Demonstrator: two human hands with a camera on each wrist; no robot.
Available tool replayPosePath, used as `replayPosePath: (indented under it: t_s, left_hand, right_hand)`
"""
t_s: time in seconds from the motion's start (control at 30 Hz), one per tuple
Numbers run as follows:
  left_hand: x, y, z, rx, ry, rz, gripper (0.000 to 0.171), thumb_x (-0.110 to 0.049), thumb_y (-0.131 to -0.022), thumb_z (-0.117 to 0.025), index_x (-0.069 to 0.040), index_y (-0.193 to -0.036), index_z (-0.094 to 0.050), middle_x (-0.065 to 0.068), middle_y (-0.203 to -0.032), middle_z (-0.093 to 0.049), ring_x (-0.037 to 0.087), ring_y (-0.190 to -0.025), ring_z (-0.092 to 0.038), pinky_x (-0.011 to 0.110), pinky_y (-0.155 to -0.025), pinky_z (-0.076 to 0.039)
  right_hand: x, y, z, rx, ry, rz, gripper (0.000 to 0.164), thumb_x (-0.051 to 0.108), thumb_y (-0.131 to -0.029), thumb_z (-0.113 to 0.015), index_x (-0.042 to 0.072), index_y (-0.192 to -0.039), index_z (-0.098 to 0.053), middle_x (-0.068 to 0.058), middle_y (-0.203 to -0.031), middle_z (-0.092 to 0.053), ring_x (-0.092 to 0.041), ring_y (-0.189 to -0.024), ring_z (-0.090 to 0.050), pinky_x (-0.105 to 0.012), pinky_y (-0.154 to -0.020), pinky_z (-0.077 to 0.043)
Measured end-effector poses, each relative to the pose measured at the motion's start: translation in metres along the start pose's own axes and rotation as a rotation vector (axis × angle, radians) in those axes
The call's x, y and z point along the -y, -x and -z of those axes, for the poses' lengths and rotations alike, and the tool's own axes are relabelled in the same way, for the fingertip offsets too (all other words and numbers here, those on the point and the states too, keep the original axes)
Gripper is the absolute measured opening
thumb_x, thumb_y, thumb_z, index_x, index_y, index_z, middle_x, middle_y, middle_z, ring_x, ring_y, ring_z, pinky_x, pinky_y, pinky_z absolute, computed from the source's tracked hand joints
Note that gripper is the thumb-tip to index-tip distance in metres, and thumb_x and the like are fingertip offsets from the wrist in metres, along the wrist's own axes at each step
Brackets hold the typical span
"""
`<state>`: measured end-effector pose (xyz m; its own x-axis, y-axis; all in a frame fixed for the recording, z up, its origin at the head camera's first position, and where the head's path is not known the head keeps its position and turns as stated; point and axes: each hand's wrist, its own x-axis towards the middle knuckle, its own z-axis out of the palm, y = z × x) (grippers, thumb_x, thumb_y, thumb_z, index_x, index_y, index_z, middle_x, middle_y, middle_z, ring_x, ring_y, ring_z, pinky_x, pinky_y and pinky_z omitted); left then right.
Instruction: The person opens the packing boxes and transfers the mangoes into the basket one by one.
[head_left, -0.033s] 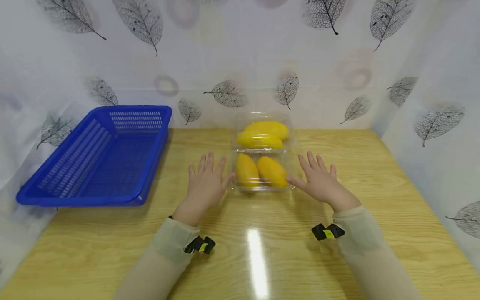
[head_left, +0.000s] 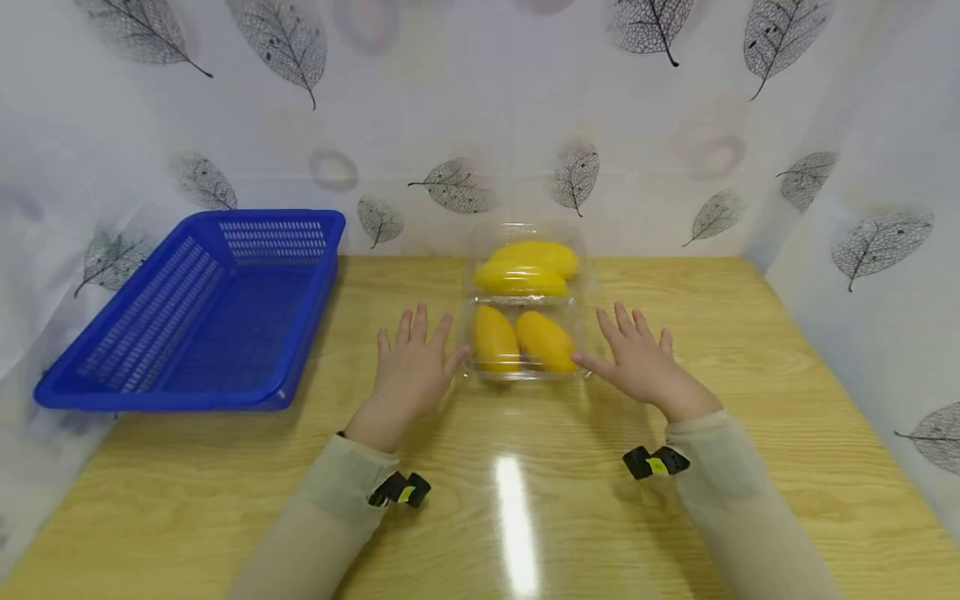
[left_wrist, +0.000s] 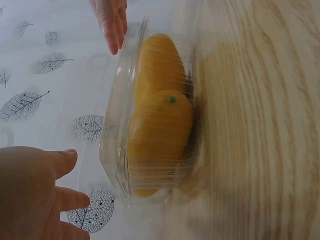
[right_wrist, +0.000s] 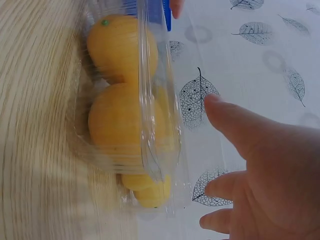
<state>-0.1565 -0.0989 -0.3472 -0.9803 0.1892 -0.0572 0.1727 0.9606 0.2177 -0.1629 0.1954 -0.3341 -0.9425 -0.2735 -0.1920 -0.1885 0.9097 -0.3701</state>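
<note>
A clear plastic box (head_left: pixel 501 377) with two orange-yellow mangoes (head_left: pixel 546 342) stands at the middle of the table. Directly behind it is another clear container (head_left: pixel 525 233) with long, brighter yellow fruits (head_left: pixel 521 279). My left hand (head_left: pixel 411 367) is held palm down at the front box's left side, fingers spread and thumb tip close to its wall. On the opposite side, my right hand (head_left: pixel 637 364) mirrors it, thumb pointing at the front right corner. Neither hand grips anything. In the left wrist view, a green dot marks the end of the nearer mango (left_wrist: pixel 162 125).
To the left on the wooden table (head_left: pixel 585 517) sits a blue plastic basket (head_left: pixel 307 350) with slotted walls and nothing inside. A white curtain (head_left: pixel 487 108) printed with dark leaves closes off the back and both sides. Each sleeve carries a small black wrist camera.
</note>
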Motion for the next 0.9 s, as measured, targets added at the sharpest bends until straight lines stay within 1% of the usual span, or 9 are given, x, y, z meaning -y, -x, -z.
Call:
replayPosePath:
  t_s: [0.13,0.23,0.33,0.4,0.5,0.57,0.73,0.8,0.9]
  left_hand:
    - [0.0024,-0.0007,-0.0016,-0.005,-0.006,-0.005,0.063,-0.053,-0.097,-0.026,-0.020,-0.150,-0.021,0.017,-0.154,-0.001,0.034,-0.140,0.001,0.061,-0.106,0.004]
    - [0.0050,0.0003,-0.0032,0.004,0.001,-0.010,0.063,-0.054,-0.097,-0.025,-0.020,-0.150,-0.021,0.017,-0.154,-0.002,0.034,-0.140,0.000,0.061,-0.106,0.003]
    - [0.0068,0.0018,-0.0053,0.017,0.002,-0.036,0.063,-0.053,-0.096,-0.032,-0.020,-0.149,-0.022,0.018,-0.154,-0.005,0.035,-0.140,-0.001,0.062,-0.106,0.001]
    - [0.0072,0.0021,-0.0062,0.003,-0.011,-0.083,0.064,-0.051,-0.095,-0.041,-0.020,-0.148,-0.026,0.019,-0.153,-0.009,0.036,-0.140,-0.005,0.063,-0.106,-0.003]
    - [0.0070,0.0014,-0.0067,-0.037,-0.034,-0.183,0.068,-0.046,-0.090,-0.056,-0.020,-0.147,-0.030,0.020,-0.152,-0.015,0.037,-0.138,-0.013,0.065,-0.105,-0.010]
    - [0.0064,0.0010,-0.0062,-0.063,-0.044,-0.243,0.069,-0.042,-0.087,-0.063,-0.021,-0.146,-0.033,0.020,-0.150,-0.020,0.037,-0.137,-0.019,0.065,-0.104,-0.013]
    - [0.0049,0.0016,-0.0051,-0.077,-0.043,-0.317,0.062,-0.035,-0.084,-0.068,-0.020,-0.140,-0.044,0.016,-0.147,-0.031,0.036,-0.134,-0.027,0.063,-0.104,-0.018]
    - [0.0047,0.0014,-0.0056,-0.092,-0.053,-0.349,0.058,-0.033,-0.083,-0.069,-0.019,-0.136,-0.049,0.014,-0.145,-0.036,0.034,-0.132,-0.033,0.062,-0.103,-0.024]
    - [0.0048,0.0004,-0.0073,-0.137,-0.057,-0.402,0.055,-0.029,-0.081,-0.072,-0.016,-0.131,-0.055,0.012,-0.140,-0.044,0.031,-0.126,-0.042,0.058,-0.100,-0.032]
  right_hand:
    - [-0.0010,-0.0024,0.0000,-0.004,-0.002,0.000,0.091,0.064,-0.090,-0.038,0.003,-0.149,-0.005,-0.023,-0.152,0.009,-0.045,-0.136,0.009,-0.072,-0.097,0.009]
    - [-0.0010,-0.0033,0.0002,-0.004,-0.018,-0.001,0.086,0.058,-0.093,-0.038,0.003,-0.149,-0.005,-0.024,-0.152,0.008,-0.045,-0.136,0.007,-0.071,-0.097,0.008]
    - [-0.0002,-0.0025,0.0004,0.003,-0.042,-0.003,0.079,0.052,-0.096,-0.037,0.003,-0.149,-0.005,-0.025,-0.151,0.006,-0.046,-0.136,0.004,-0.071,-0.097,0.008]
    - [0.0002,-0.0017,0.0006,0.008,-0.055,-0.002,0.076,0.049,-0.097,-0.037,0.003,-0.149,-0.005,-0.025,-0.152,0.005,-0.046,-0.136,0.003,-0.071,-0.097,0.008]
    - [0.0009,-0.0009,0.0013,0.014,-0.070,0.001,0.075,0.049,-0.097,-0.036,0.003,-0.149,-0.006,-0.025,-0.152,0.002,-0.046,-0.136,0.001,-0.071,-0.097,0.008]
    - [0.0009,-0.0003,0.0016,0.016,-0.079,0.003,0.074,0.048,-0.098,-0.036,0.003,-0.149,-0.008,-0.026,-0.152,-0.001,-0.046,-0.136,-0.001,-0.071,-0.097,0.009]
    - [-0.0005,0.0010,-0.0002,0.028,-0.098,0.018,0.069,0.045,-0.099,-0.035,0.001,-0.148,-0.014,-0.026,-0.149,-0.016,-0.046,-0.135,-0.014,-0.071,-0.097,0.008]
    - [-0.0011,0.0013,-0.0015,0.041,-0.103,0.026,0.067,0.043,-0.099,-0.035,0.001,-0.148,-0.016,-0.025,-0.148,-0.022,-0.045,-0.133,-0.020,-0.071,-0.098,0.005]
    - [-0.0019,0.0013,-0.0037,0.055,-0.119,0.035,0.067,0.043,-0.099,-0.035,0.000,-0.147,-0.016,-0.025,-0.147,-0.025,-0.044,-0.132,-0.025,-0.069,-0.101,-0.002]
